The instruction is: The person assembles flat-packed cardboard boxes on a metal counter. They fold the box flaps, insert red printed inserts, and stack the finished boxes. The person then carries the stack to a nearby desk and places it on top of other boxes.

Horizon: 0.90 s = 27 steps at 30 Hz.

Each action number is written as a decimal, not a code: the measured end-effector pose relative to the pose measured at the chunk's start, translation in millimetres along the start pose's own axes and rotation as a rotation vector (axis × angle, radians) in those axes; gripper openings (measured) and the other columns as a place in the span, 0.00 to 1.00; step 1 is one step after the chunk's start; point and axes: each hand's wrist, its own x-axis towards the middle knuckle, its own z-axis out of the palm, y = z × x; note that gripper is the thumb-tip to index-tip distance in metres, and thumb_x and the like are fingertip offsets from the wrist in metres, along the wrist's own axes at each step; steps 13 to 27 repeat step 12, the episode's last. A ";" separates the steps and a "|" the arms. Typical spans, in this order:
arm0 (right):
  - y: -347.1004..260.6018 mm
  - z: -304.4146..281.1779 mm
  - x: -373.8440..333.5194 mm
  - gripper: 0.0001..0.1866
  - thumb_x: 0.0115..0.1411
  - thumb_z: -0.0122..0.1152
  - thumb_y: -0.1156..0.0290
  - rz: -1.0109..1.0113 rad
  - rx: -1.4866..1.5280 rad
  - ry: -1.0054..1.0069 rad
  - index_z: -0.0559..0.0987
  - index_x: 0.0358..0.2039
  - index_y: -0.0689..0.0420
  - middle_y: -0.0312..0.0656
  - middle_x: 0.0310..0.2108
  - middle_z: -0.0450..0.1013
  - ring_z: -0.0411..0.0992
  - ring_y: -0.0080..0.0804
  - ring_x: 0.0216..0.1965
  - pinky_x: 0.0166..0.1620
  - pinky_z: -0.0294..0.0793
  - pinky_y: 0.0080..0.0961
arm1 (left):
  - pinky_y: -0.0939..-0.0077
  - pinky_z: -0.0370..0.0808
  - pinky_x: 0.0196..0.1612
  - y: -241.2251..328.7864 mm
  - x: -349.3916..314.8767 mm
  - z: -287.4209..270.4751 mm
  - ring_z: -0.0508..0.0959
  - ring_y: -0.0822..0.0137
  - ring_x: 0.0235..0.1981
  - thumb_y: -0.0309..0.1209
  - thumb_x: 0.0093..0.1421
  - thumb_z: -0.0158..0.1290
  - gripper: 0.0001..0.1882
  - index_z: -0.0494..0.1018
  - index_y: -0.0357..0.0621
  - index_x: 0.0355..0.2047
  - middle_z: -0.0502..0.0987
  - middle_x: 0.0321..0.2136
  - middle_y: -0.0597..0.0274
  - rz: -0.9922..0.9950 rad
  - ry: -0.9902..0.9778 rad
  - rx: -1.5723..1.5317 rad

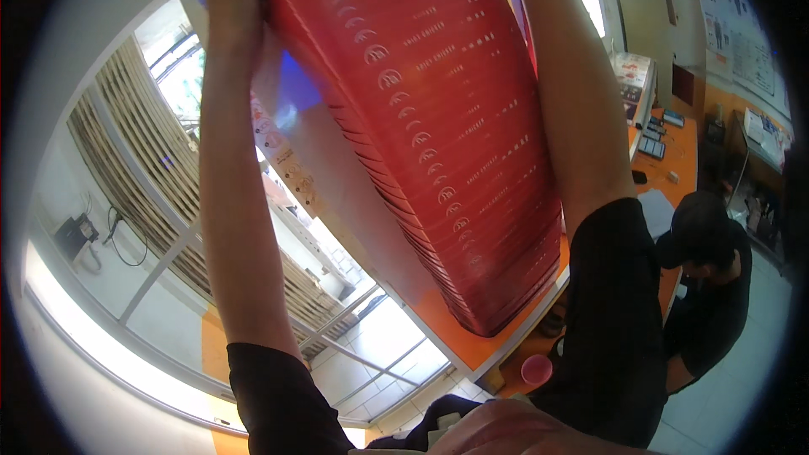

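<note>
A tall stack of red printed food boxes point(447, 135), nested closely one in another, fills the middle of the view. Its lower end is above or on an orange counter point(484, 355); contact between them is hard to judge. My left hand point(229, 0), raised at the upper left, grips the side of the stack near its top; its fingers are mostly hidden and cut off by the upper edge. My right forearm runs up along the stack's right side, and the right hand lies beyond the frame's upper edge.
At the right, a person in a black cap and shirt point(712, 286) bends beside the orange counter, where phone-like devices point(652, 147) lie. A pink cup point(536, 369) is below the counter. Glass panels and a wall-mounted telephone point(76, 236) are at the left.
</note>
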 end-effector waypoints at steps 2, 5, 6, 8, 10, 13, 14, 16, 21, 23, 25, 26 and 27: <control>0.9 -2.7 -4.2 0.47 0.59 0.49 0.26 -0.013 -0.003 0.082 0.74 0.60 0.57 0.54 0.59 0.70 0.68 0.43 0.62 0.65 0.62 0.40 | 0.60 0.70 0.58 -4.6 7.9 -2.2 0.74 0.55 0.52 0.58 0.67 0.44 0.37 0.59 0.38 0.62 0.70 0.52 0.48 -0.012 0.068 0.093; -2.2 1.3 -9.4 0.47 0.58 0.50 0.26 -0.012 0.038 0.131 0.74 0.60 0.55 0.54 0.58 0.71 0.67 0.45 0.62 0.67 0.58 0.44 | 0.60 0.69 0.59 -17.5 31.5 -12.0 0.73 0.55 0.52 0.57 0.67 0.45 0.37 0.57 0.37 0.62 0.70 0.52 0.48 -0.004 0.112 0.183; -5.3 6.3 -13.3 0.46 0.58 0.51 0.26 -0.015 0.009 0.174 0.75 0.60 0.55 0.54 0.58 0.71 0.67 0.45 0.61 0.66 0.57 0.45 | 0.60 0.69 0.59 -25.2 36.6 -20.4 0.73 0.55 0.52 0.56 0.67 0.46 0.37 0.56 0.37 0.62 0.70 0.52 0.48 0.000 0.115 0.217; 1.9 7.0 -21.8 0.45 0.58 0.51 0.26 -0.001 -0.073 0.197 0.75 0.59 0.53 0.53 0.57 0.71 0.66 0.46 0.61 0.65 0.58 0.46 | 0.60 0.68 0.60 -34.3 25.6 -20.6 0.73 0.55 0.52 0.56 0.67 0.47 0.38 0.55 0.37 0.62 0.70 0.51 0.48 -0.036 0.124 0.177; 25.2 -11.5 0.2 0.42 0.59 0.53 0.28 0.040 -0.147 0.269 0.76 0.58 0.51 0.52 0.55 0.72 0.65 0.45 0.60 0.64 0.57 0.45 | 0.59 0.66 0.62 -42.1 19.2 -15.0 0.74 0.57 0.52 0.58 0.65 0.49 0.41 0.54 0.38 0.64 0.70 0.53 0.48 0.023 0.072 0.148; 33.9 -13.6 -6.1 0.24 0.64 0.56 0.39 -0.133 0.043 0.198 0.79 0.33 0.49 0.36 0.25 0.70 0.66 0.24 0.27 0.31 0.61 0.26 | 0.60 0.66 0.62 -44.1 11.9 -14.4 0.74 0.57 0.52 0.56 0.65 0.49 0.40 0.55 0.37 0.64 0.70 0.53 0.48 0.021 0.039 0.200; 33.9 -13.6 -6.1 0.24 0.64 0.56 0.39 -0.133 0.043 0.198 0.79 0.33 0.49 0.36 0.25 0.70 0.66 0.24 0.27 0.31 0.61 0.26 | 0.60 0.66 0.62 -44.1 11.9 -14.4 0.74 0.57 0.52 0.56 0.65 0.49 0.40 0.55 0.37 0.64 0.70 0.53 0.48 0.021 0.039 0.200; 33.9 -13.6 -6.1 0.24 0.64 0.56 0.39 -0.133 0.043 0.198 0.79 0.33 0.49 0.36 0.25 0.70 0.66 0.24 0.27 0.31 0.61 0.26 | 0.60 0.66 0.62 -44.1 11.9 -14.4 0.74 0.57 0.52 0.56 0.65 0.49 0.40 0.55 0.37 0.64 0.70 0.53 0.48 0.021 0.039 0.200; 33.9 -13.6 -6.1 0.24 0.64 0.56 0.39 -0.133 0.043 0.198 0.79 0.33 0.49 0.36 0.25 0.70 0.66 0.24 0.27 0.31 0.61 0.26 | 0.60 0.66 0.62 -44.1 11.9 -14.4 0.74 0.57 0.52 0.56 0.65 0.49 0.40 0.55 0.37 0.64 0.70 0.53 0.48 0.021 0.039 0.200; 33.9 -13.6 -6.1 0.24 0.64 0.56 0.39 -0.133 0.043 0.198 0.79 0.33 0.49 0.36 0.25 0.70 0.66 0.24 0.27 0.31 0.61 0.26 | 0.60 0.66 0.62 -44.1 11.9 -14.4 0.74 0.57 0.52 0.56 0.65 0.49 0.40 0.55 0.37 0.64 0.70 0.53 0.48 0.021 0.039 0.200; 33.9 -13.6 -6.1 0.24 0.64 0.56 0.39 -0.133 0.043 0.198 0.79 0.33 0.49 0.36 0.25 0.70 0.66 0.24 0.27 0.31 0.61 0.26 | 0.60 0.66 0.62 -44.1 11.9 -14.4 0.74 0.57 0.52 0.56 0.65 0.49 0.40 0.55 0.37 0.64 0.70 0.53 0.48 0.021 0.039 0.200; 33.9 -13.6 -6.1 0.24 0.64 0.56 0.39 -0.133 0.043 0.198 0.79 0.33 0.49 0.36 0.25 0.70 0.66 0.24 0.27 0.31 0.61 0.26 | 0.60 0.66 0.62 -44.1 11.9 -14.4 0.74 0.57 0.52 0.56 0.65 0.49 0.40 0.55 0.37 0.64 0.70 0.53 0.48 0.021 0.039 0.200; 33.9 -13.6 -6.1 0.24 0.64 0.56 0.39 -0.133 0.043 0.198 0.79 0.33 0.49 0.36 0.25 0.70 0.66 0.24 0.27 0.31 0.61 0.26 | 0.60 0.66 0.62 -44.1 11.9 -14.4 0.74 0.57 0.52 0.56 0.65 0.49 0.40 0.55 0.37 0.64 0.70 0.53 0.48 0.021 0.039 0.200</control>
